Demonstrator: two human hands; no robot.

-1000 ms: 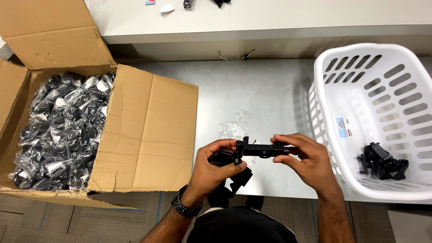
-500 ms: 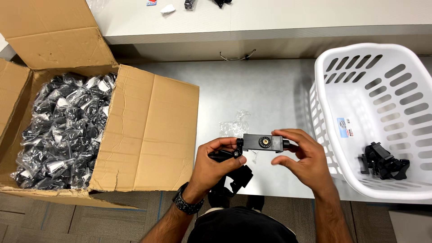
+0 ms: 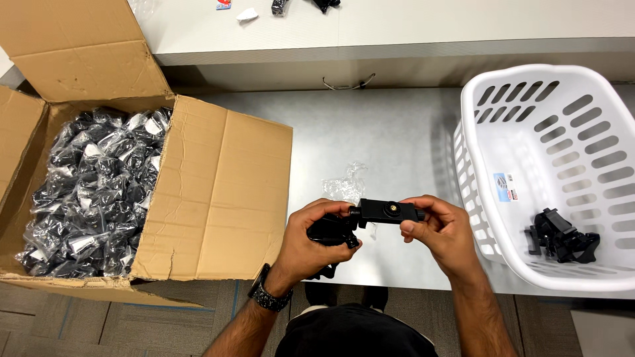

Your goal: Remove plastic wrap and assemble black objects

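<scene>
On the left I see the open cardboard box (image 3: 218, 198), cut off by the frame and packed with bagged black parts (image 3: 92, 192) too tangled to tell apart, and on the right the white laundry basket (image 3: 489, 119), also cropped, with a few loose black pieces (image 3: 562, 238) inside. Between them on the grey table (image 3: 383, 132) lies a crumpled clear bag (image 3: 344, 185). Nearest me, my left hand (image 3: 311, 241) is wrapped around the lower end of a black clamp mount (image 3: 387, 211), hiding it, while my right hand (image 3: 443, 231) pinches its flat bar.

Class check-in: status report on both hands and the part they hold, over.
Left hand and right hand both shut on black clamp mount. Held above grey table. Nothing in the way.
</scene>
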